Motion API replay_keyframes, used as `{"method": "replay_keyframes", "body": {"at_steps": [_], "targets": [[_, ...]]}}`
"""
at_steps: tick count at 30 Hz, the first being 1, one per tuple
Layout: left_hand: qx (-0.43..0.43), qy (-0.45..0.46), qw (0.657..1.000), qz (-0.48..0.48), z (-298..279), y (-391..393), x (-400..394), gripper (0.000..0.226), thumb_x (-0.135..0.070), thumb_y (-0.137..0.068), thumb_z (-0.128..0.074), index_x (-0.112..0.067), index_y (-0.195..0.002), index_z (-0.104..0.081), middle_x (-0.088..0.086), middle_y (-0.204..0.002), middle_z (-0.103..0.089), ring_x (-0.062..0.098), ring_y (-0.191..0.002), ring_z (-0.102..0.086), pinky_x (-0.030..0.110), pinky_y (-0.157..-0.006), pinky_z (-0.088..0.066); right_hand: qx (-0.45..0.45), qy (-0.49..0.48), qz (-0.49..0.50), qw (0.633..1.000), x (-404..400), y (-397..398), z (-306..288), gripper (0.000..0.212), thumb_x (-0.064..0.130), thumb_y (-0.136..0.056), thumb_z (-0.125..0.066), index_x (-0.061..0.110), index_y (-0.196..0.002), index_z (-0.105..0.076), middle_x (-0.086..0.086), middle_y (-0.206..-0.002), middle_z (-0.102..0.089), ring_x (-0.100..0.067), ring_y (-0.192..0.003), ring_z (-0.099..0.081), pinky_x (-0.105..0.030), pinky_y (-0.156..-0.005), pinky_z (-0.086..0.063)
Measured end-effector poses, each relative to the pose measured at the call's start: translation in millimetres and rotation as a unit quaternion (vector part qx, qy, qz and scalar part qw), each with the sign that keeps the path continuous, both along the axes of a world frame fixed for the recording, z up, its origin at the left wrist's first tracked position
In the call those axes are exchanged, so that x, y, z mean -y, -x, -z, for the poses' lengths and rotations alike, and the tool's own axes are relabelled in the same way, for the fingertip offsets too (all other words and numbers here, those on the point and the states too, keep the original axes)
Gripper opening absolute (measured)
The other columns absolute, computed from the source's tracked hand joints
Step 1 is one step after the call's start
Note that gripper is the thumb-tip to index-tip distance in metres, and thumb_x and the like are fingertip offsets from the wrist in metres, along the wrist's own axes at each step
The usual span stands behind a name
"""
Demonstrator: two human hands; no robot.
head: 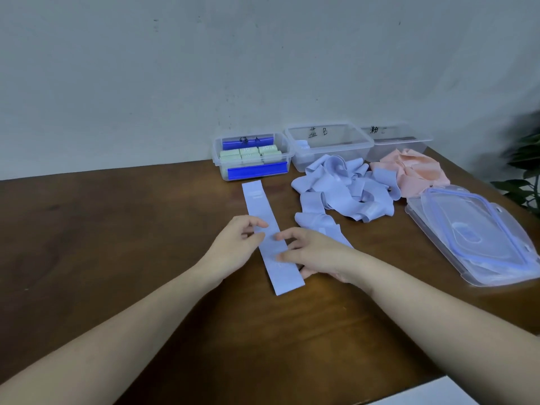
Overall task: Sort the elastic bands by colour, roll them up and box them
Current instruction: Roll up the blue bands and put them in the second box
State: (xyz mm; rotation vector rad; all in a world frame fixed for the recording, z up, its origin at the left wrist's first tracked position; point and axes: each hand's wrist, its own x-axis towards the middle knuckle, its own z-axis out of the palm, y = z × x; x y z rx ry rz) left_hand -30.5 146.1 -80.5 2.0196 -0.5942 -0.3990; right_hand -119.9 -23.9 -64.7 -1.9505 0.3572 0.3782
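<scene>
Blue band (270,235) lay flat on counter (117,229), left hand (236,244) and right hand (312,252) loosely open on its middle; rolling stage, likely next needing near end pinched and turned.

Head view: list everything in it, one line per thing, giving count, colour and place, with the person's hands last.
flat band: one, blue, table centre, lying straight
blue bands: tangled heap, right of it
pink bands: heap, far right
green rolls: several, in left box
boxes: three, clear, along the wall
lids: stacked, clear with blue seal, right edge
plant: green, far right
table: brown wood
left hand: on the flat band
right hand: on the flat band
</scene>
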Motion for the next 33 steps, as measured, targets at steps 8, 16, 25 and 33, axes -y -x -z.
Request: {"method": "replay_keyframes", "body": {"at_steps": [8,16,25,33], "targets": [[0.146,-0.056,0.983,0.097,19.0,45.7,-29.2,0.017,-0.031,-0.093,-0.065,-0.043,-0.103,-0.062,-0.023,-0.129,-0.046,-0.007,-0.123,-0.041,0.011,-0.103,-0.028,0.111,0.228,-0.090,0.963,6.3,41.6,11.9,0.020,0.039,-0.100,-0.056,0.041,-0.119,-0.062,0.009,-0.083,-0.064,0.002,-0.071,-0.057,-0.011,-0.065,-0.043],[0.284,-0.150,0.933,0.163,29.4,64.3,-51.4,0.045,-0.059,-0.089,-0.052,-0.037,-0.126,-0.065,-0.023,-0.138,-0.051,-0.004,-0.131,-0.040,0.019,-0.112,-0.024,0.209,0.241,-0.128,0.939,5.1,67.4,28.8,0.037,0.039,-0.095,-0.064,0.040,-0.132,-0.060,0.012,-0.087,-0.055,-0.006,-0.081,-0.055,-0.016,-0.075,-0.047],[0.397,-0.129,0.901,0.120,37.2,82.0,-49.1,0.030,-0.046,-0.091,-0.047,-0.034,-0.101,-0.073,-0.019,-0.108,-0.064,0.004,-0.100,-0.059,0.021,-0.083,-0.043,0.374,0.316,-0.130,0.862,-12.0,82.4,45.9,0.020,0.033,-0.097,-0.061,0.027,-0.109,-0.075,0.018,-0.089,-0.041,-0.005,-0.080,-0.046,-0.022,-0.067,-0.045],[0.405,-0.120,0.897,0.129,37.5,86.0,-51.9,0.030,-0.037,-0.095,-0.045,-0.029,-0.099,-0.073,-0.017,-0.098,-0.065,0.006,-0.087,-0.060,0.025,-0.076,-0.051,0.397,0.319,-0.109,0.854,-16.7,89.4,51.6,0.019,0.027,-0.093,-0.069,0.022,-0.112,-0.073,0.014,-0.104,-0.060,-0.006,-0.089,-0.051,-0.021,-0.080,-0.047]]}}
